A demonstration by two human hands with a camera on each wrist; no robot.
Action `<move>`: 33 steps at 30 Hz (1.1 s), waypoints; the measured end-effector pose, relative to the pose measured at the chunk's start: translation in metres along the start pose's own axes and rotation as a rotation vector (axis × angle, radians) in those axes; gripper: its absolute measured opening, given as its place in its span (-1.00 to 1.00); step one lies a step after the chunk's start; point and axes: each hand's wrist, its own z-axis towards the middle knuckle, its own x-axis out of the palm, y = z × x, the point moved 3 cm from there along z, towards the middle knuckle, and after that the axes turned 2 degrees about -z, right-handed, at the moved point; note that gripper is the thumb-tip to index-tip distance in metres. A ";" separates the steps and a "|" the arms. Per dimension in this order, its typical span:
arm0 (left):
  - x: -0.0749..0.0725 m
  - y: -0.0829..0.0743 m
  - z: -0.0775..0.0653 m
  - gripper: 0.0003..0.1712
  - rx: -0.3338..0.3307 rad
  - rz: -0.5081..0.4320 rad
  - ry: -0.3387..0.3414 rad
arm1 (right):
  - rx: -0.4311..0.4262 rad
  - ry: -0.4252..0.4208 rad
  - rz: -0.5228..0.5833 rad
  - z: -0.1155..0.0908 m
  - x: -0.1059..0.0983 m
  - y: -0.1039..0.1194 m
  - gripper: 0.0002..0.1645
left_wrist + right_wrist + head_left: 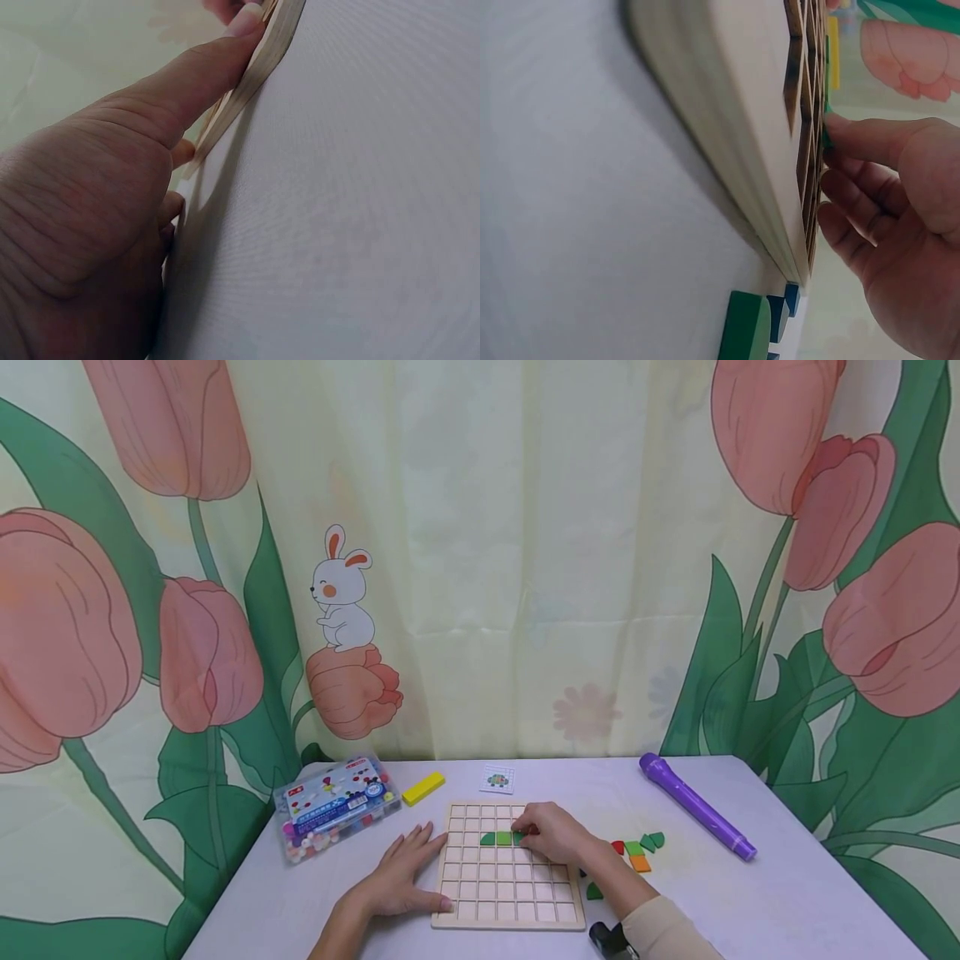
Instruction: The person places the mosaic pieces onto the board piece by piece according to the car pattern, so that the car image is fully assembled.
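Note:
A wooden grid board (510, 929) lies on the white table. Along one upper row sit a dark green rounded block (488, 839) and a light green square block (504, 838). Just right of these, my right hand (555, 832) pinches a small green block (826, 136) between thumb and fingers, at the grid's surface. The block is mostly hidden behind the fingers. My left hand (405, 872) steadies the board's left side with fingers spread, its thumb (217, 64) on the edge near the lower left corner.
Loose blocks lie right of the board, among them an orange one (640, 863) and a green one (594, 891). A picture card (497, 780), yellow bar (423, 788) and plastic box of beads (337, 810) stand behind. A purple microphone-shaped stick (697, 806) lies at right.

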 end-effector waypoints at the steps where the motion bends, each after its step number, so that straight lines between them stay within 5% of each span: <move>1: 0.000 0.000 0.000 0.25 0.000 -0.001 0.000 | 0.002 0.003 0.000 0.000 0.000 0.000 -0.69; 21: 0.002 0.002 0.002 0.24 -0.001 0.000 0.003 | 0.010 0.011 0.058 -0.008 -0.007 -0.003 -0.64; 33: 0.002 0.003 0.002 0.26 -0.001 0.004 -0.005 | 0.066 -0.152 0.117 -0.035 -0.033 -0.018 -0.62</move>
